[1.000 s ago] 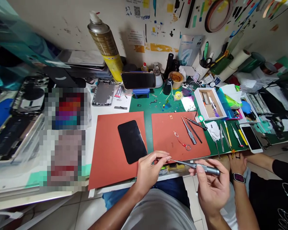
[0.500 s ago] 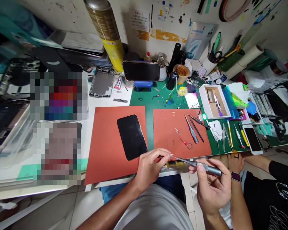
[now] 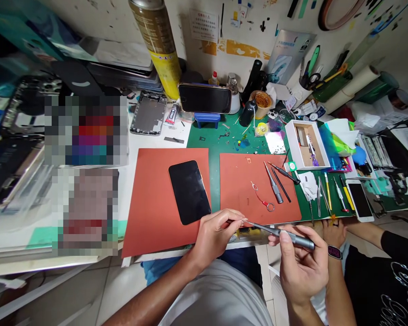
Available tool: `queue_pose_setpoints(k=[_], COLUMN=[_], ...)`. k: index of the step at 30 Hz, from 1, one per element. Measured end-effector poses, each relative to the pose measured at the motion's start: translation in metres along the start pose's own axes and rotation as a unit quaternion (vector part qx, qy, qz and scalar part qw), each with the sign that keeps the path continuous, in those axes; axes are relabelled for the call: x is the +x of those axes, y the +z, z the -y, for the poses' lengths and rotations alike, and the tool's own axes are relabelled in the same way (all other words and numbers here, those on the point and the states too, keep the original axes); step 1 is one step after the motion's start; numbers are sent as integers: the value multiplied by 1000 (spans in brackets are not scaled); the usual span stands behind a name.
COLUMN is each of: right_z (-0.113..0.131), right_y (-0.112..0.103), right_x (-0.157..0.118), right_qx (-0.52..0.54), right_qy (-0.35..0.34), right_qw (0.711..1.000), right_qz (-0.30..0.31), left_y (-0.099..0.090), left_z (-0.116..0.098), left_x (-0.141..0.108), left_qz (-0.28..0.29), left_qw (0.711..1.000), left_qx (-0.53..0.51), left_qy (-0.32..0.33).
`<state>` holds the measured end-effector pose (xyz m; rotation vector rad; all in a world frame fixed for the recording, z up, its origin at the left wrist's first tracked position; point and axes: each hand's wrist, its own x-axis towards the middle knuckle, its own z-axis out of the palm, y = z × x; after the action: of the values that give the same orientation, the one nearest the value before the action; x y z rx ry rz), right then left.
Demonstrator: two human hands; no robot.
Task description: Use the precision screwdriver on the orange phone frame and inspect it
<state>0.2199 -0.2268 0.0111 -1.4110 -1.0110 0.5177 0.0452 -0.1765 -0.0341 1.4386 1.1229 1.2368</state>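
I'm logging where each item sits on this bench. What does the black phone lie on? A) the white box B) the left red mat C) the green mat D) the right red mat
B: the phone lies face up on the left red mat, across a strip of green mat from the right red mat, which holds small tools.

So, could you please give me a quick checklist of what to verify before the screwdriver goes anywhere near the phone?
1. Right hand grips the screwdriver: ok.
2. Left hand pinches at the screwdriver's tip: ok.
3. Bit seated in the tip: cannot tell, too small.
4. Phone lies flat, face up, on the left red mat: ok.
5. Another person's hand rests at the table edge close to the right hand: not ok.
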Motion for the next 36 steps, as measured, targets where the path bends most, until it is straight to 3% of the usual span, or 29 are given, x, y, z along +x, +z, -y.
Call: queue_pose_setpoints(k=[13, 36], right_z=[5, 6], right_y=[-2, -1], right_x=[-2, -3], right_qx=[-30, -52], right_qy=[-7, -18], right_qw=[999, 998], right_qz=[-18, -15], left_y=[-2, -2], left_z=[4, -1], left_x=[-1, 2], left_qz=[12, 13], left_qw=[998, 998], left_qx=[-37, -48], left_qy=[-44, -25])
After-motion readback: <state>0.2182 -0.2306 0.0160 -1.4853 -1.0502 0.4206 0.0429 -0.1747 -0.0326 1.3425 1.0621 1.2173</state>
